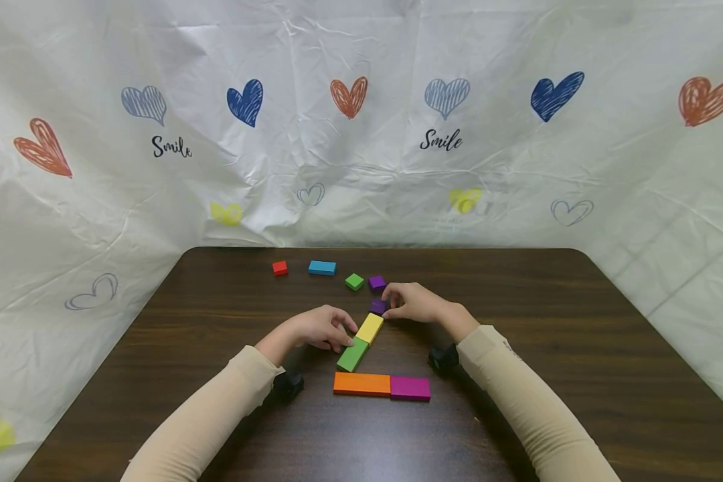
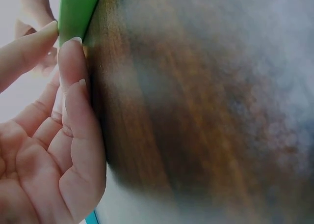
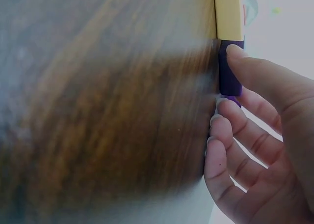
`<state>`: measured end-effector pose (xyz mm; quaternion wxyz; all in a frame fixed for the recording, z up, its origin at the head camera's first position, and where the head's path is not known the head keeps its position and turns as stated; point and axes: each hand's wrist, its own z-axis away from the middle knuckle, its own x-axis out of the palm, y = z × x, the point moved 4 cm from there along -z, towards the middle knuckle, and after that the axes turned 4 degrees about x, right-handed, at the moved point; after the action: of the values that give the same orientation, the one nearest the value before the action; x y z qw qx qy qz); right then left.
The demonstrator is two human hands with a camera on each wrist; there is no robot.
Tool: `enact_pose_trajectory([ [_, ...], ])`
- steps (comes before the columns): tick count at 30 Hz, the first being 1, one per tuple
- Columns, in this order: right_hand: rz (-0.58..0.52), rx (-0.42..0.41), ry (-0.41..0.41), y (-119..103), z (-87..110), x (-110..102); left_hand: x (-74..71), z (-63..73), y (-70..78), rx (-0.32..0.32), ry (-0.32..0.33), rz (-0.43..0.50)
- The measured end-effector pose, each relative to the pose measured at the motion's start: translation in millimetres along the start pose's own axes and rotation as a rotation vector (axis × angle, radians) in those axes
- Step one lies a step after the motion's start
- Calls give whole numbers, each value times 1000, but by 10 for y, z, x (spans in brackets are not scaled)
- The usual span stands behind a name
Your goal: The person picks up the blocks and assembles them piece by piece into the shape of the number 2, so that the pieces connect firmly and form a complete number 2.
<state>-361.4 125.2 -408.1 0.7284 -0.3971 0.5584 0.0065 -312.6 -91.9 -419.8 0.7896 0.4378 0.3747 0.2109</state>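
Note:
A green block (image 1: 352, 355) and a yellow block (image 1: 370, 329) lie end to end in a slanting row, with a dark purple block (image 1: 377, 307) at the yellow one's far end. My left hand (image 1: 322, 328) is beside the row's left side. Its thumb tip touches the green block (image 2: 76, 13), and its extended index fingertip rests against the side near the yellow joint. My right hand (image 1: 418, 302) pinches the purple block (image 3: 229, 69), thumb on its near side and index finger at its far end. The remaining right fingertips lie low along the table.
An orange block (image 1: 362, 383) and a magenta block (image 1: 410, 388) form a straight row nearer me. Farther back lie a red block (image 1: 280, 268), a blue block (image 1: 322, 268), a small green block (image 1: 354, 282) and another purple block (image 1: 376, 283). A patterned white sheet (image 1: 361, 221) hangs behind the table.

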Motion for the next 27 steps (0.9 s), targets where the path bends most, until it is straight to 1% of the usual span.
enact_pose_trajectory([
  [7, 23, 1, 3, 8, -14, -3, -3, -4, -4, -3, -1, -1],
  [22, 2, -19, -17, 25, 15, -8, -8, -13, 9, -17, -5, -11],
  [27, -9, -18, -53, 37, 17, -36, -14, -21, 4, -22, -10, -14],
])
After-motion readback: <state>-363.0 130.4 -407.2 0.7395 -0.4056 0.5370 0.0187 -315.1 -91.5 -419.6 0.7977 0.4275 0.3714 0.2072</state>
